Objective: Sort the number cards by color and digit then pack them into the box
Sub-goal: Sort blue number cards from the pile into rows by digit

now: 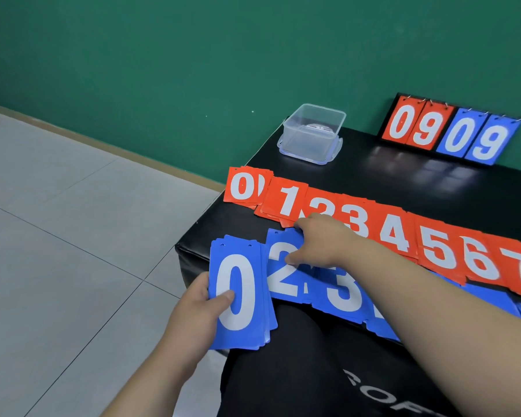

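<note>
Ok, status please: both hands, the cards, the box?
Left hand holds blue 0 stack. Right hand grips blue 2 stack. Clear box open, no cards inside. Red card row lies between hands and box.

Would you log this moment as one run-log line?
left hand holds blue 0 stack | right hand pinches blue 2 stack | clear box holds no cards

This is a plain indoor room, more an activity or practice space than a home or office, though which exactly cannot be told. Beyond the fingers [310,224] rises a flat dark-green wall [163,55], met at its foot by a tan skirting strip [103,142]. Left of the fingers spreads a floor [57,221] of large pale-grey tiles. The table [403,176] under them is a block padded in glossy black, and far beyond them a flip scoreboard [451,133] stands against the wall.
</note>
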